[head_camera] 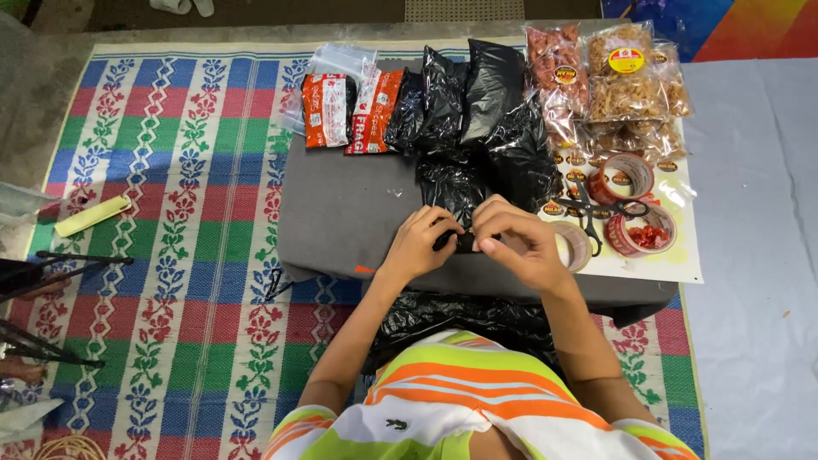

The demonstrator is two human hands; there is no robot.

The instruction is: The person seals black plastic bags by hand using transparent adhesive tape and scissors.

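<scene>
Black plastic bag (460, 319) lies bunched at the person's lap. Just past it, the left hand (419, 243) and right hand (517, 241) pinch a small black plastic packet (463, 241) between closed fingers, over the grey board (341, 213). It looks soft, light and slippery, best held at its edges. Farther off sit tape rolls (629, 177) and snack packets (626, 72).

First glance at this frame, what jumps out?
Both hands meet at the centre: left hand and right hand pinch a small black plastic piece over a grey pad. Behind them lie shiny black bags, with snack packets at top right. Underneath spreads a bright striped floral mat.
</scene>
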